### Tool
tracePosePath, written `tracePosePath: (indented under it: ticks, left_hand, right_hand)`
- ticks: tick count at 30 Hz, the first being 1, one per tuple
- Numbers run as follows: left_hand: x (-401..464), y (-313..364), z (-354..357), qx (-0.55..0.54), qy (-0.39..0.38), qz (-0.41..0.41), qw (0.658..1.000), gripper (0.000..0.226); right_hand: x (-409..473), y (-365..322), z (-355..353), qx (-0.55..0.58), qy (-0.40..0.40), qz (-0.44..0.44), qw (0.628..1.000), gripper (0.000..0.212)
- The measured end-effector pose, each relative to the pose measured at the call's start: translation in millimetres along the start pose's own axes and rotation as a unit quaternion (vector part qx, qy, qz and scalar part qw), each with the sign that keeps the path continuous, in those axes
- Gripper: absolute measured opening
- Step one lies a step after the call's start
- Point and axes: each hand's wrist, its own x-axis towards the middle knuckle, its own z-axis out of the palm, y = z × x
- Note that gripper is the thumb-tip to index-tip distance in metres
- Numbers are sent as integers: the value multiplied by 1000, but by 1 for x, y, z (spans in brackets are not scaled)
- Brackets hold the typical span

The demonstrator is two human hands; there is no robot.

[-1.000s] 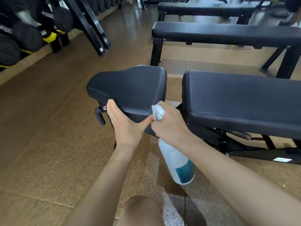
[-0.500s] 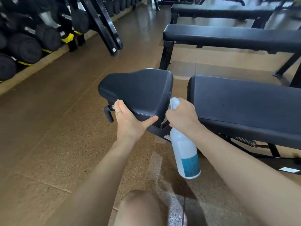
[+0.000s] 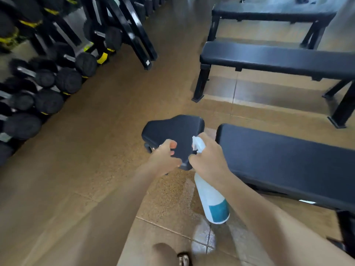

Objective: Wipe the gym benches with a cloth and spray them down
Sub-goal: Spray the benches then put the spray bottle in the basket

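Right hand (image 3: 208,160) wraps the white spray bottle (image 3: 213,200), contents unseen; left hand (image 3: 165,156), fingers loosely curled, holds nothing beside the bench (image 3: 288,162) seat pad (image 3: 172,131).

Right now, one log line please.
right hand: grips spray bottle | left hand: curled, over seat pad | cloth: unseen
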Motion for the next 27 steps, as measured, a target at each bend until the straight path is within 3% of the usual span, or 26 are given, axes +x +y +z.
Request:
tracePosePath:
  ticks: [6, 12, 14, 27]
  left_hand:
    - [-70, 118, -126, -76, -8, 55, 996, 59]
    - [-109, 199, -215, -123, -169, 108, 972, 74]
    - [-111, 215, -229, -110, -183, 124, 969, 81]
    - [-47, 282, -257, -26, -9, 212, 977, 35]
  right_hand:
    - [5, -149, -62, 51, 13, 23, 998, 27]
    - [22, -265, -97, 158, 42, 43, 986, 24]
    - [29, -287, -105, 189, 60, 56, 979, 22]
    - [119, -343, -139, 137, 55, 52, 988, 29]
